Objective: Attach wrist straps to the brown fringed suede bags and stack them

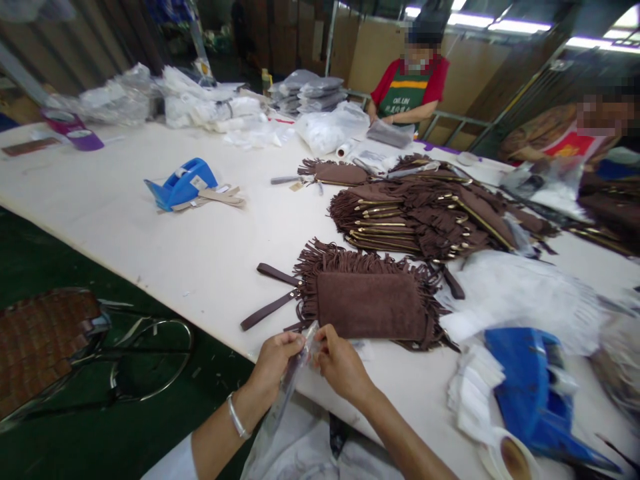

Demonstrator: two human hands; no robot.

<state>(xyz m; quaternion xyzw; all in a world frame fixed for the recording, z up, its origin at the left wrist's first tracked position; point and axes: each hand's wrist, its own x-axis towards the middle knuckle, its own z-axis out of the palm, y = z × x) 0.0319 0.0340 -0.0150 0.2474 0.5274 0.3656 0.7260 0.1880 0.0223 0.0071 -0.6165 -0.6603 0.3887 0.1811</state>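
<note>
At the table's front edge my left hand (276,363) is closed on a clear plastic bag (284,400), with a silver bangle on the wrist. Something dark shows through the film; I cannot tell what it is. My right hand (344,365) pinches the same bag near its upper end, fingers bent together. Just beyond both hands lies a brown fringed clutch bag (370,303), flat on the table, apart from my fingers. Its wrist strap (270,310) forms a V to the left.
A pile of brown fringed bags (415,217) lies behind. Blue tape dispensers stand at left (187,183) and right (533,393), near white plastic film (525,300). A stool (50,340) is by the table's left edge. Two people work across the table.
</note>
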